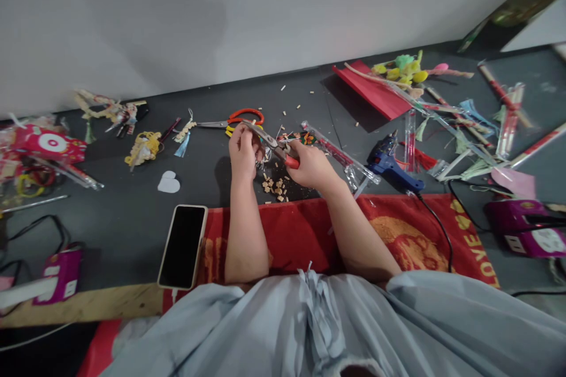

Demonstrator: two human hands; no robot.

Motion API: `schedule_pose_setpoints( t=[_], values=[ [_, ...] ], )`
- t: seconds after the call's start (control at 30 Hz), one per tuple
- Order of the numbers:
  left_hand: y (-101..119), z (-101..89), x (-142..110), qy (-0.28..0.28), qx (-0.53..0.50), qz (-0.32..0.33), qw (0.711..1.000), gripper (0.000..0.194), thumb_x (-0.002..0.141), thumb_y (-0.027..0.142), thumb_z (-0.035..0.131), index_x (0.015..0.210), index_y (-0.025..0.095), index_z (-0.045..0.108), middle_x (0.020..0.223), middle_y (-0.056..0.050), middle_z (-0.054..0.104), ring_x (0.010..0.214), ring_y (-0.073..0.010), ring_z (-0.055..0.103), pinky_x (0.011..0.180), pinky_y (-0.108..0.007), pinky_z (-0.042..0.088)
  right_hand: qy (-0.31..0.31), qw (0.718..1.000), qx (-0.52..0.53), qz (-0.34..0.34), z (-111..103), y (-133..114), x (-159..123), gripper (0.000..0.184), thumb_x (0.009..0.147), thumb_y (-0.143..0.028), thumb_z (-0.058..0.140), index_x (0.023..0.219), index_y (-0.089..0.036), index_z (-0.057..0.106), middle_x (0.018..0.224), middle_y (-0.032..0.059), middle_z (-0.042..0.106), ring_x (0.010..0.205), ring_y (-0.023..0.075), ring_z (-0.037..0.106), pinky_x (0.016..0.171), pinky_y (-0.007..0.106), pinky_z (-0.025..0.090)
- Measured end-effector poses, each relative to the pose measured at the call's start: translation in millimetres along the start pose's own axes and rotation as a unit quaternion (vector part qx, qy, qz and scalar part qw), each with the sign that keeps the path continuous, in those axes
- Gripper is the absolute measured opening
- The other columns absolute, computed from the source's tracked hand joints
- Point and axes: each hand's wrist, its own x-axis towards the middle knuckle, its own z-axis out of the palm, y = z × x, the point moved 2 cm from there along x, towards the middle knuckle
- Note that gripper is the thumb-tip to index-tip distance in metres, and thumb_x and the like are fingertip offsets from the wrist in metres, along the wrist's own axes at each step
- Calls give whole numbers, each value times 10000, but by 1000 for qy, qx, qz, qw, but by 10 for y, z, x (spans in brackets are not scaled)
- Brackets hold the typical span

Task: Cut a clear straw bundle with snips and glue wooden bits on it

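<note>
Red-handled grey metal pliers (269, 141): near small beige pieces (278, 189). Right hand (311, 165): closed around handles (292, 161). Left hand (243, 150): curled at tip; contents unclear. Likely rigid, weighty; grasp handles.

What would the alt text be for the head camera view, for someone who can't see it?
The right hand holds red-handled pliers whose jaws reach the left hand's fingertips, above small tan pieces on a dark table. Scissors lie just beyond, a blue glue gun to the right, a phone to the left.
</note>
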Motion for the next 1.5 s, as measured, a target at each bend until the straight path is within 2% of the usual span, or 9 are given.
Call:
schedule_pose_setpoints(
  t=[0.23,0.37,0.5,0.6,0.77,0.9,1.0,1.23,1.5],
  values=[
    [-60,-15,30,9,38,27,999,306,800,460,576,690,206,445,431,97,302,299,-26,261,305,-174,205,-10,1000,-7,4,-6,-3,5,322,675,-201,460,986,-163,538,799,92,673,694,249,596,578,293,302],
    [-103,-53,49,11,107,69,992,338,833,516,518,715,204,460,465,89,308,326,-33,283,339,-183,240,-15,1000,-6,7,-8,3,10,306,681,-208,462,975,-163,536,821,102,680,705,251,600,585,297,317],
    [-130,-132,69,50,249,165,953,373,848,554,470,780,191,517,561,45,439,470,-65,446,475,-205,378,-11,1000,0,8,-2,15,8,306,705,-235,448,996,-159,509,856,117,675,730,260,600,606,311,356],
    [-149,-160,76,59,296,205,931,385,859,559,443,831,188,542,637,13,513,569,-91,519,557,-228,433,-26,999,22,1,15,26,8,316,697,-249,447,998,-161,482,866,116,658,751,263,594,629,326,394],
    [-128,-107,54,25,214,166,962,373,872,565,413,828,207,509,543,58,403,404,-54,380,415,-202,342,-35,996,70,-31,33,42,14,391,677,-241,438,1058,-149,445,1007,149,624,848,264,581,732,380,446],
    [-71,-49,24,-8,113,142,983,346,850,540,474,741,213,440,527,66,361,372,-38,332,368,-181,284,-25,995,85,-55,27,55,13,388,662,-227,440,1044,-153,441,1054,155,598,879,256,566,766,395,448],
    [-50,-26,14,-16,73,116,990,348,832,528,504,706,216,415,502,69,318,362,-39,311,358,-179,266,-19,993,87,-72,16,58,7,386,662,-224,440,1041,-154,433,1057,158,587,895,257,554,770,397,443],
    [-14,9,-8,-13,48,81,995,334,812,491,536,669,217,408,486,68,285,367,-48,302,360,-189,256,-24,992,99,-74,5,59,6,373,653,-225,446,1021,-167,428,949,119,582,816,230,528,724,373,428],
    [2,-1,-14,-10,58,67,996,374,792,544,549,679,215,412,476,80,282,348,-36,285,349,-187,234,-29,995,84,-55,-19,39,9,367,685,-230,453,1044,-152,469,988,136,626,773,221,552,685,333,411]
  ],
)
